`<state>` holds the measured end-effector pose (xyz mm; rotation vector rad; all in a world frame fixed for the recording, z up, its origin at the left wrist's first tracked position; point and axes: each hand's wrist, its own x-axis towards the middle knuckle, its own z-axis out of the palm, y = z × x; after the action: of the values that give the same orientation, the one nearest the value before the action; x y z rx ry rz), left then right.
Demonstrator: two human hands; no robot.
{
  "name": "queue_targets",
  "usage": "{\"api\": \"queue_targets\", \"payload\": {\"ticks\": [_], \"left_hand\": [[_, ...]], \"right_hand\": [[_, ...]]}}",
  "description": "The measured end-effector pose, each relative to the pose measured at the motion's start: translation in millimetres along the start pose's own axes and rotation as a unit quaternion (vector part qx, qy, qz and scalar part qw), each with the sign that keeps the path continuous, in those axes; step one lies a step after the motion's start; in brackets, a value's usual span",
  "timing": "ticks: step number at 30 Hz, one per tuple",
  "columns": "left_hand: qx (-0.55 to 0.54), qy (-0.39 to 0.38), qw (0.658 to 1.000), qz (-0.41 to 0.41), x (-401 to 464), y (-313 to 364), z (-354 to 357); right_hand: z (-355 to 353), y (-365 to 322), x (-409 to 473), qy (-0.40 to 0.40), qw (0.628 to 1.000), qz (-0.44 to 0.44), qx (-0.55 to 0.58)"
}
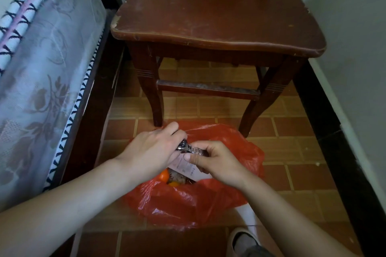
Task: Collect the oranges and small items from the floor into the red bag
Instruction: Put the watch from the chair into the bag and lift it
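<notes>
A red plastic bag (188, 200) sits open on the tiled floor just in front of the chair. Inside it I see an orange (164, 175), a second orange (174, 183) and a pale paper packet (183, 168). Above the bag's mouth, both hands hold a silver metal wristwatch (190, 148). My left hand (150, 150) grips the watch's case end. My right hand (215, 162) pinches the metal band. The lower contents of the bag are hidden by my hands.
A dark wooden chair (219, 27) stands right behind the bag, its front legs touching the bag's far edge. A mattress with a lace cover (41, 69) and dark bed frame line the left. A wall with black skirting (334, 131) runs along the right. My slippered foot (242, 240) is at the bottom.
</notes>
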<state>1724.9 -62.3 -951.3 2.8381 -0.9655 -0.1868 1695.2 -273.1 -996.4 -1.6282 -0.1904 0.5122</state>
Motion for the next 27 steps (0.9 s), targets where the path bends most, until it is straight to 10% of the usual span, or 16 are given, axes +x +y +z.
{"api": "queue_targets", "payload": {"ticks": [10, 27], "left_hand": [[0.001, -0.070, 0.997, -0.027, -1.9, -12.7, 12.5], [0.041, -0.261, 0.963, -0.055, -2.1, -16.8, 20.3]], "right_hand": [[-13.1, 40.0, 1.4, -0.015, 0.925, 0.138, -0.355], [3.5, 100.8, 57.3, 0.015, 0.883, 0.180, -0.434]]}}
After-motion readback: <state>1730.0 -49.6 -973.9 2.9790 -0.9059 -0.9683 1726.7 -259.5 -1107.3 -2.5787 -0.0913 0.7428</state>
